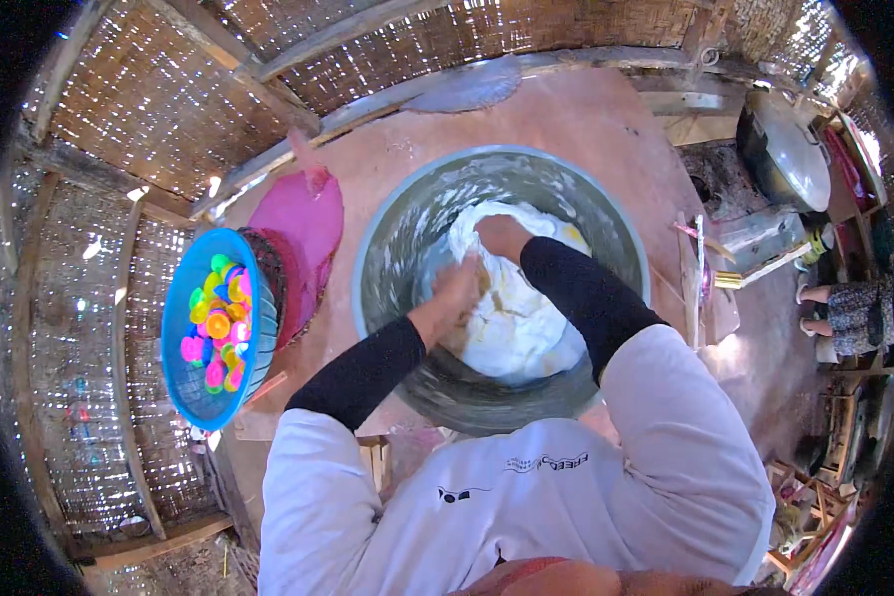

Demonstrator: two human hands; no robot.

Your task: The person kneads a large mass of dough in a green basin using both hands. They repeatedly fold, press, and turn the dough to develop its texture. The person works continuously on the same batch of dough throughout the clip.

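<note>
A large grey-green tub [398,370] holds a white, powdery mass [526,328] with pale yellow, crumbly patches. My right hand [500,234] is in the upper middle of the mass, its fingers curled into it and partly hidden. Lower and to the left, my left hand [453,293] touches the mixture, its fingers blurred and partly sunk, so their grip is unclear. Both forearms, in black sleeves, reach over the near rim.
On the left, a blue basket [184,372] of colourful plastic moulds sits beside a pink lid [293,214]. The tub rests on a reddish board [586,114]. At right stand a lidded pot [785,159] and another person's legs [815,308]. Woven walls [109,268] surround the workspace.
</note>
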